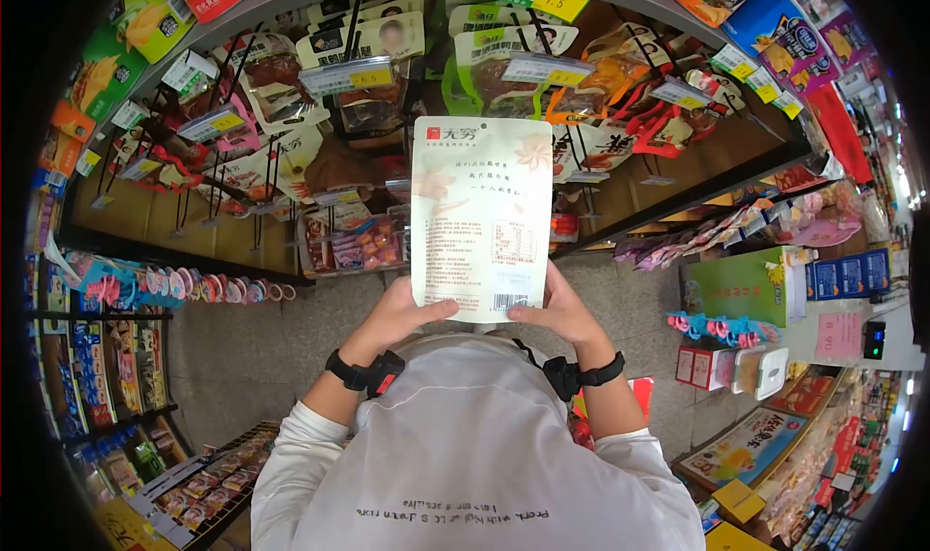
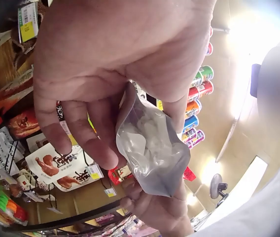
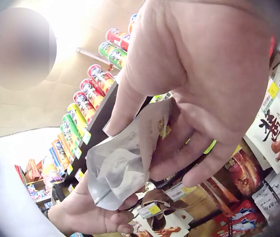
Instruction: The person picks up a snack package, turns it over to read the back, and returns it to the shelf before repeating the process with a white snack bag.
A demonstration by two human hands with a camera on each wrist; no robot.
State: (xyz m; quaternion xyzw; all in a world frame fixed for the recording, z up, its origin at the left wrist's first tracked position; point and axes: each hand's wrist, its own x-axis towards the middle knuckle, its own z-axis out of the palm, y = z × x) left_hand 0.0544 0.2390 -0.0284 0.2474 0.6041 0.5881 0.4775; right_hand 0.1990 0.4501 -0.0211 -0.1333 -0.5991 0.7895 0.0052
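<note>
A pale snack pouch (image 1: pixel 481 212) stands between both hands in the head view, its printed text, small table and barcode facing the person. At its lower left edge my left hand (image 1: pixel 395 311) grips it, thumb on the printed face and fingers behind. My right hand (image 1: pixel 564 309) holds the lower right edge the same way. From the left wrist, the pouch's silvery folded bottom (image 2: pixel 152 148) shows between the two hands. The right wrist view shows that pouch bottom (image 3: pixel 120 165) from the other side, below the right thumb.
Ahead is a rack of hanging meat snack packs (image 1: pixel 373 81) with price tags (image 1: pixel 354 75). Shelves of small goods (image 1: pixel 121 357) stand at left. A green box (image 1: pixel 746 285) and clear containers (image 1: pixel 760 372) are at right. Grey floor (image 1: pixel 242 357) lies below. Canisters (image 3: pixel 83 103) line a high shelf.
</note>
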